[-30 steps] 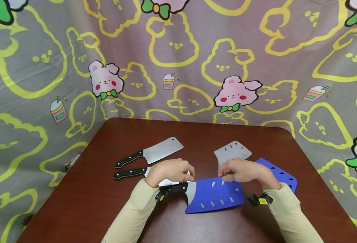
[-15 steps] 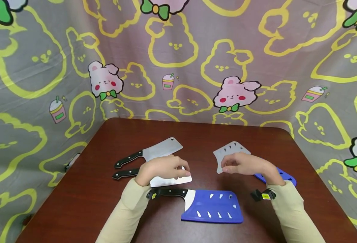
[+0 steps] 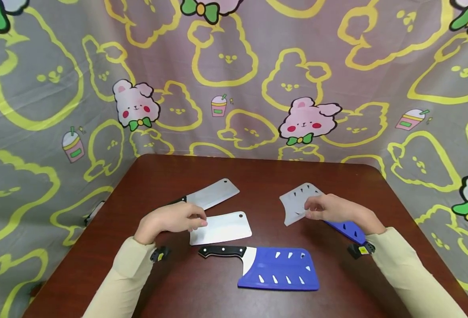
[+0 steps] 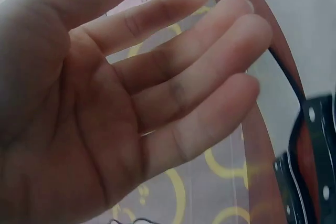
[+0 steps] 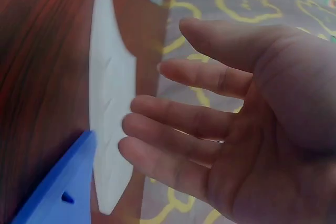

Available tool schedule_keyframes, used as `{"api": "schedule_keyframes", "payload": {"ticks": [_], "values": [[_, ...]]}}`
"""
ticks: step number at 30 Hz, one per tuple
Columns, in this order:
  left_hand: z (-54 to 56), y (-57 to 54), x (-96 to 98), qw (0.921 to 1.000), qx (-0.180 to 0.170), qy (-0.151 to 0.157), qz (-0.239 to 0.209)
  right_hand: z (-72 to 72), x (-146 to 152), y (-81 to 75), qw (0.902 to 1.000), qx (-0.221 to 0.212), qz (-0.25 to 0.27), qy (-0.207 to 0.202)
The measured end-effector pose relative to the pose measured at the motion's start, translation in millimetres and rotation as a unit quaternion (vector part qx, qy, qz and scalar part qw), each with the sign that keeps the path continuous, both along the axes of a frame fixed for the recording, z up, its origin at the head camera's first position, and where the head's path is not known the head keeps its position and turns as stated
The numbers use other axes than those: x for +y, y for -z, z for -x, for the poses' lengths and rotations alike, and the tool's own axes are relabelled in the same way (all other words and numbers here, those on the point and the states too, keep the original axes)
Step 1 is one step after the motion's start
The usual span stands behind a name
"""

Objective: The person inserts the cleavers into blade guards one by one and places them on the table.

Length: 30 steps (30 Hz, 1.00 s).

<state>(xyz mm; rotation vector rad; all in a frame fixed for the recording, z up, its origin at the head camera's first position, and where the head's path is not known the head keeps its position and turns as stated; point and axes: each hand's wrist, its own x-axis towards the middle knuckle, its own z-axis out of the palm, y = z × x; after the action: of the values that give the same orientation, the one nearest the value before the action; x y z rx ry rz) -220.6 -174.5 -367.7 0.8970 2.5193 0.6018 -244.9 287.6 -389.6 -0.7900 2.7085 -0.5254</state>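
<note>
A cleaver (image 3: 222,251) with a black riveted handle lies flat near the front, its blade inside a blue slotted blade cover (image 3: 279,271). Behind it lies a bare-bladed cleaver (image 3: 222,229); my left hand (image 3: 174,218) hovers over its handle, hiding it. In the left wrist view that palm is empty and the fingers are loosely extended. Another bare cleaver (image 3: 214,194) rests farther back. My right hand (image 3: 335,210) is at a light grey blade cover (image 3: 295,201), fingers relaxed; whether they touch it I cannot tell. A second blue blade cover (image 3: 347,230) is partly hidden beneath that hand.
The dark brown wooden table (image 3: 257,172) has rounded far corners. A grey cloth (image 3: 241,97) with yellow outlines and pink cartoon bunnies hangs behind it and at its sides.
Both hands have left the covered cleaver, which was tilted up and now lies flat. My left hand moved left over the middle cleaver's handle; my right hand moved right, to the grey cover.
</note>
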Motion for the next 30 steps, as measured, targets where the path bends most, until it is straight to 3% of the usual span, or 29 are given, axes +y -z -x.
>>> {"api": "schedule_keyframes", "payload": {"ticks": [5,10,15,20,30], "values": [[6.0,1.8,-17.5,0.9997,0.021,-0.01,-0.005,15.3,4.3,9.5,0.9996,0.025,-0.005,0.013],[11.3,8.5,-29.6,0.9979,0.045,-0.037,0.028,31.1,11.8,20.1,0.9981,0.036,-0.02,0.046],[12.3,13.1,-36.7,0.9947,0.027,-0.083,0.053,38.6,17.2,27.1,0.9971,0.028,-0.032,0.063],[12.3,19.9,-41.5,0.9901,0.014,-0.114,0.081,42.8,16.7,31.5,0.9975,0.025,-0.027,0.06],[9.0,37.9,-40.4,0.9829,0.006,-0.144,0.116,45.7,0.5,31.4,0.9997,0.001,-0.013,0.021]]}}
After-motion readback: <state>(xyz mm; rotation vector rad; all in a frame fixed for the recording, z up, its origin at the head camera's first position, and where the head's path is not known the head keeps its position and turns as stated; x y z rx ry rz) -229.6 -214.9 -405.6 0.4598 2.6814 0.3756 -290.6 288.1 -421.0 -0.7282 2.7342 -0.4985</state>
